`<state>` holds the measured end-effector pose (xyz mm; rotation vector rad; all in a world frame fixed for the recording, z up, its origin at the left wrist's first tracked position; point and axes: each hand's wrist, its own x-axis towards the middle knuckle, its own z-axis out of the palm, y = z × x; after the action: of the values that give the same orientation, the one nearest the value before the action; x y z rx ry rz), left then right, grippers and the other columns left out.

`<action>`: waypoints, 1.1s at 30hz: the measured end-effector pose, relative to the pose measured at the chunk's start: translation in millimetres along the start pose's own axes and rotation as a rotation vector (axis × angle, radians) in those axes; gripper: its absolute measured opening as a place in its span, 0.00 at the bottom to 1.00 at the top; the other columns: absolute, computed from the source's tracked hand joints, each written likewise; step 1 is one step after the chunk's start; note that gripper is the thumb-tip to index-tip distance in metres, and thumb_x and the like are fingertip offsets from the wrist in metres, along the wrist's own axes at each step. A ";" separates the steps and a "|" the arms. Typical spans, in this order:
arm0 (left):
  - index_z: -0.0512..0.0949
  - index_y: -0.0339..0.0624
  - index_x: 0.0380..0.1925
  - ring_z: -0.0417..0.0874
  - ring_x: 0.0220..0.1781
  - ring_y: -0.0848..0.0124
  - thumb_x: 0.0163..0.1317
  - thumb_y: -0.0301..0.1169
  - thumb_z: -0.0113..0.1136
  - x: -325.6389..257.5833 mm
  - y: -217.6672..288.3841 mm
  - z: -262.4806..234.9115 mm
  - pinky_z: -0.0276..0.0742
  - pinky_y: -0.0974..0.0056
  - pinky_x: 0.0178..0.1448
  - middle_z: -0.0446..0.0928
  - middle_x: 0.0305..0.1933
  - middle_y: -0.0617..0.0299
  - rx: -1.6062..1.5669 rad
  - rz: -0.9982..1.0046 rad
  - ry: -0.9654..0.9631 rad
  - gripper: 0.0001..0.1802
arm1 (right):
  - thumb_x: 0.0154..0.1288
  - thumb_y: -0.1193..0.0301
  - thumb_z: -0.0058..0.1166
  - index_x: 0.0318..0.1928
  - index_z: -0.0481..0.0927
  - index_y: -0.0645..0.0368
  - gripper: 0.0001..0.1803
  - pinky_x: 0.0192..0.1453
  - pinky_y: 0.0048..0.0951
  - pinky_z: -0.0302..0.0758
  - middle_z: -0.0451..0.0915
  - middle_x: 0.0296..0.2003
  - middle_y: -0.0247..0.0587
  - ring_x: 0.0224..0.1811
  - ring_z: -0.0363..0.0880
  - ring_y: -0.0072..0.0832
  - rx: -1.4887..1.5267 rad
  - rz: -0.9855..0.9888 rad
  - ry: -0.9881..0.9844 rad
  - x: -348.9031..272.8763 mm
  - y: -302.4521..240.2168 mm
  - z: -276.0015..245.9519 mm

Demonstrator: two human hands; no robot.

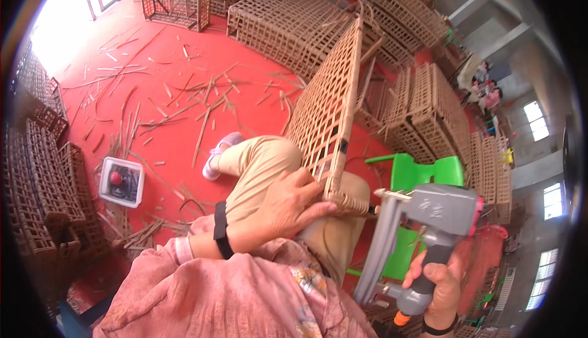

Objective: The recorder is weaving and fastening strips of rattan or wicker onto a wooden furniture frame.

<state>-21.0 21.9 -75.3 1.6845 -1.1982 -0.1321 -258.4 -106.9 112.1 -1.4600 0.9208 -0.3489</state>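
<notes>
A woven lattice basket panel (324,102) of tan strips leans up from my lap, its thick rim slanting toward the far right. My left hand (297,198) grips its near lower corner, with the thumb along the bound edge and the fingers over the lattice. In my right hand (438,283) is a grey pneumatic nail gun (441,209), held by its dark handle. The gun's nose is close to the panel's corner; whether they touch I cannot tell. An orange fitting (401,318) shows at the base of the handle.
A green plastic chair (429,169) stands just beyond the nail gun. Stacked woven baskets (288,25) fill the back and right, with more at the left (43,191). Cut strips (205,102) litter the red floor (165,50). A white tub (121,182) holds a red item.
</notes>
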 end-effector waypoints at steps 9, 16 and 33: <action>0.81 0.41 0.37 0.75 0.35 0.57 0.57 0.49 0.68 -1.7 -12.5 16.2 0.71 0.56 0.40 0.71 0.34 0.56 -0.116 0.048 0.122 0.21 | 0.54 0.68 0.65 0.42 0.74 0.67 0.20 0.28 0.31 0.81 0.78 0.25 0.44 0.22 0.81 0.31 -0.187 0.239 -0.146 29.8 -42.7 30.9; 0.82 0.41 0.38 0.76 0.37 0.58 0.56 0.50 0.69 -1.2 -17.6 19.7 0.72 0.57 0.41 0.72 0.36 0.57 -0.131 0.033 0.103 0.23 | 0.57 0.67 0.62 0.41 0.74 0.67 0.17 0.27 0.31 0.80 0.78 0.25 0.45 0.21 0.81 0.33 -0.174 0.289 -0.148 42.7 -55.8 42.2; 0.82 0.39 0.38 0.77 0.36 0.56 0.56 0.50 0.69 -3.6 -20.3 20.8 0.74 0.55 0.40 0.72 0.35 0.54 -0.197 0.013 0.085 0.24 | 0.64 0.66 0.54 0.49 0.73 0.64 0.17 0.23 0.28 0.79 0.77 0.25 0.42 0.18 0.79 0.28 -0.343 0.404 -0.103 51.6 -82.9 77.9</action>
<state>-21.9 10.6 -102.3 1.4958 -1.0962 -0.1627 -144.2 -101.0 162.4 -1.5377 1.2032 0.1898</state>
